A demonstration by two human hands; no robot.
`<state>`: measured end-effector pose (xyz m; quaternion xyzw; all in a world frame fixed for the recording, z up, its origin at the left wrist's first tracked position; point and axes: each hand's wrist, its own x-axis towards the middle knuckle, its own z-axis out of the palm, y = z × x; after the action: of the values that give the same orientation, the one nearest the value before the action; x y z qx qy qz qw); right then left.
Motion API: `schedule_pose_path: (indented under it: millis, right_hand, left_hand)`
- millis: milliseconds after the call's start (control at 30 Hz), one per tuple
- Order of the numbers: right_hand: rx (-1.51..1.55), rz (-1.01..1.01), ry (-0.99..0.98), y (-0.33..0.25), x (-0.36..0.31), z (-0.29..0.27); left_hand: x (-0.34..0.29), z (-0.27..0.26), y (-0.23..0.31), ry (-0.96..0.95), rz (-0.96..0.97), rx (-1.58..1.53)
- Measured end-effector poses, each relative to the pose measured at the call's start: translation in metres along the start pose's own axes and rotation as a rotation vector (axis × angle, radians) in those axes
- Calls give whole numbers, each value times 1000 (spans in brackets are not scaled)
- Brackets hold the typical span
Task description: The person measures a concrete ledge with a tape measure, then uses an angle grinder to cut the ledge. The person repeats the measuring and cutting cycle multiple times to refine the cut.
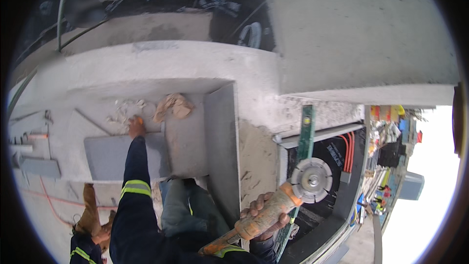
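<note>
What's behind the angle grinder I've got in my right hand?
Behind the angle grinder, a green level shows above and below the disc, with a black surface beside it. The level's stretch covered by the disc and tool head cannot be seen.

The left arm (134, 176) stretches forward, the left hand (137, 128) back uppermost; the right hand (257, 203), nearer the body, curls in a wrapped grip.
</note>
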<state>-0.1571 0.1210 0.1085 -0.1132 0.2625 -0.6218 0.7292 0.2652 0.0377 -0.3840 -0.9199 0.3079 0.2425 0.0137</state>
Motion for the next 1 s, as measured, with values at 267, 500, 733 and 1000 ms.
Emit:
schedule_pose_path:
  millis: [267, 500, 733, 1000]
  right_hand:
    - [58, 150, -142, 3, -9, -17]
    - [1, 178, -313, 0, -2, -46]
    - [87, 210, -157, 4, -2, -29]
    - [145, 157, 87, 34, -3, -5]
  left_hand:
    - [-135, -157, -186, 332, -247, -231]
    - [-426, -214, -442, 365, -1019, -74]
    - [-479, -226, -563, 290, -1018, 349]
    - [-414, -244, -463, 357, -783, -259]
